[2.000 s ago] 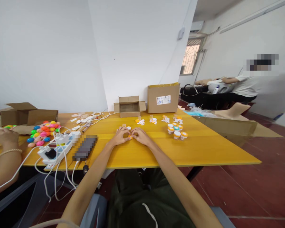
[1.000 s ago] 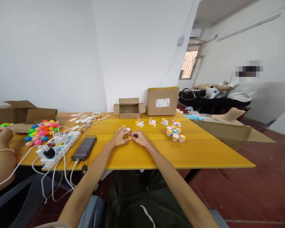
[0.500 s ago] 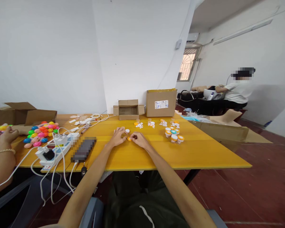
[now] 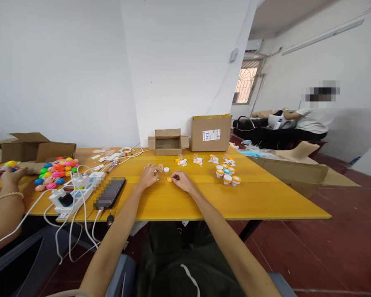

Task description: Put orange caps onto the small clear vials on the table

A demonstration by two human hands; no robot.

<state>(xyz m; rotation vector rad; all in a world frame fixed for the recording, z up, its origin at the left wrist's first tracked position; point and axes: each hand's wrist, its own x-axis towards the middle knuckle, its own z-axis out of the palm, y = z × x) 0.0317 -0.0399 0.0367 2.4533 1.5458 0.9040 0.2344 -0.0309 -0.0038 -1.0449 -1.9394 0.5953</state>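
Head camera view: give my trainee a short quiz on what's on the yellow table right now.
1. True or false: the phone lies to the right of the right hand.
2. The orange cap is: A at the right hand's fingertips; B under the left hand; C on the phone.
3. What colour is the loose cap just beyond the orange one?
Key: 1 false, it lies to the left of the left hand. 2 A. 3 white.
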